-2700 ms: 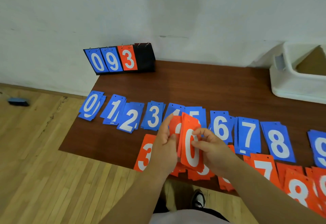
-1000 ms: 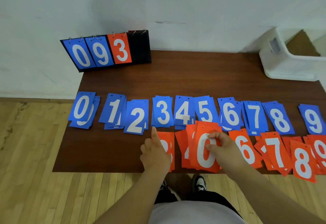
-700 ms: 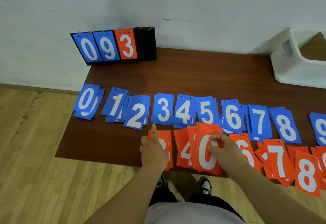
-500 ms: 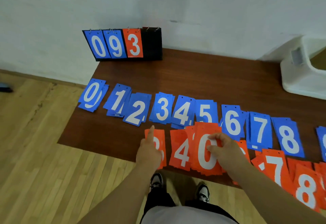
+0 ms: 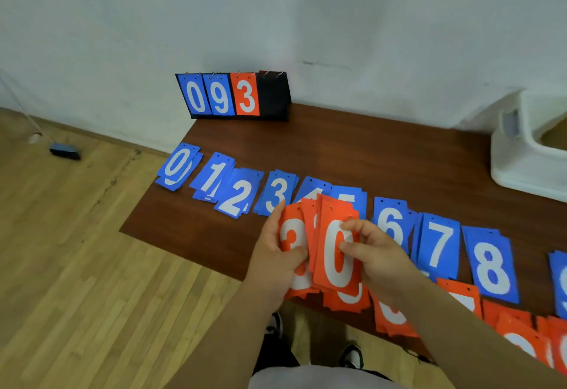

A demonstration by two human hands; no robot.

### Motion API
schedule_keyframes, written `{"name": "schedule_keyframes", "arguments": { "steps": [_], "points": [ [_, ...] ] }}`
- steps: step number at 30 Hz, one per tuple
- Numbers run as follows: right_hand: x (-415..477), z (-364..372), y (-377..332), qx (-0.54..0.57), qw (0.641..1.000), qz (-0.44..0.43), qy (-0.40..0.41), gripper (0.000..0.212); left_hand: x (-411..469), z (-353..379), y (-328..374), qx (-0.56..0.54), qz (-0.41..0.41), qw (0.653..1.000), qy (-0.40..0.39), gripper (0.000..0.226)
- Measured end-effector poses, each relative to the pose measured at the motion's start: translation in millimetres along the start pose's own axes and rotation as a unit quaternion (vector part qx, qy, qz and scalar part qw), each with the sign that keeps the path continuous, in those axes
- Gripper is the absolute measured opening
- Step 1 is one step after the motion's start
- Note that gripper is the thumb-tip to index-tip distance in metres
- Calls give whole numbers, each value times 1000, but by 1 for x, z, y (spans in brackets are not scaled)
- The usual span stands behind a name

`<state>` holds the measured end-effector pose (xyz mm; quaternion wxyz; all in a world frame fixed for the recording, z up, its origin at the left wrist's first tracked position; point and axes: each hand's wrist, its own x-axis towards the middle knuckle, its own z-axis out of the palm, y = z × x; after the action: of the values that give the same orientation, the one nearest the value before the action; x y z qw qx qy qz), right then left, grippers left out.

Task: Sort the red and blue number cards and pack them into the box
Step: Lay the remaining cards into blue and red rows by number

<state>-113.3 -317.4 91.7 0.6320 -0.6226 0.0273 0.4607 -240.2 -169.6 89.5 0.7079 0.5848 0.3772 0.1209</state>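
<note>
Red cards (image 5: 313, 226): thin, stiff, light, slick, likely to fan; held at worktop's (image 5: 368, 149) 6 o'clock edge, left hand (image 5: 274, 258) gripping the 3s (image 5: 290, 237), right hand (image 5: 379, 255) pinching the 0s (image 5: 336, 269); best taken by long edges.

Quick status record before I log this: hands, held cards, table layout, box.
left hand: grips red 3 cards
right hand: pinches red 0 stack, overlapping the 3
blue piles: row 0 to 8 on table, another cut off at right
red piles: along near edge, partly under right arm
white box: far right, inside mostly out of view
flip scoreboard: at wall, reads 0 9 3
</note>
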Motion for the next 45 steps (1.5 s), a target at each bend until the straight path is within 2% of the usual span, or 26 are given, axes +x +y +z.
{"name": "schedule_keyframes", "arguments": {
  "steps": [4, 7, 9, 12, 16, 19, 22, 23, 25, 26, 30, 33, 35, 39, 45],
  "points": [
    [-13, -23, -3, 28, 999, -15, 7, 28, -8, 26, 5, -28, -7, 999, -33, 81],
    [-24, -38, -3, 45, 999, -14, 12, 27, -16, 45, 6, -77, -40, 996, -36, 58],
    [-30, -45, -1, 49, 999, -7, 16, 27, -20, 56, 3, -53, -65, 996, -15, 45],
    [-36, -53, 4, 49, 998, -11, 34, 25, -26, 66, 0, 11, -68, 998, 0, 41],
    [-43, -50, 5, 32, 998, -10, 55, 24, -28, 72, 1, 55, -25, 998, -35, 39],
    [-43, -42, 10, -5, 998, -15, 66, 24, -28, 75, 1, 37, -55, 996, -60, 30],
    [-41, -33, 12, -66, 995, -19, 76, 24, -12, 73, -7, 25, -103, 989, -101, 75],
    [-40, -33, 11, -81, 993, -23, 86, 24, -7, 71, -6, 25, -117, 987, -104, 79],
    [-37, -36, 10, -127, 984, -34, 122, 24, 8, 60, -5, 86, -90, 989, -81, 54],
    [-34, -39, 10, -160, 975, -36, 148, 24, 19, 50, -10, 149, -74, 984, -59, 50],
    [-26, -46, 20, -208, 950, -31, 230, 20, 43, -1, -50, 411, -102, 906, 14, 71],
    [-21, -44, 33, -223, 940, -23, 256, 20, 48, -8, -78, 502, -142, 853, 18, 91],
    [-21, -42, 43, -237, 935, -14, 263, 20, 51, -2, -87, 534, -155, 830, 31, 104],
    [-20, -48, 53, -276, 927, -2, 253, 22, 56, 13, -96, 524, -163, 834, 51, 124],
    [-5, -66, 50, -290, 934, 5, 206, 22, 54, 20, -102, 479, -168, 859, 66, 126]
  ]
}}
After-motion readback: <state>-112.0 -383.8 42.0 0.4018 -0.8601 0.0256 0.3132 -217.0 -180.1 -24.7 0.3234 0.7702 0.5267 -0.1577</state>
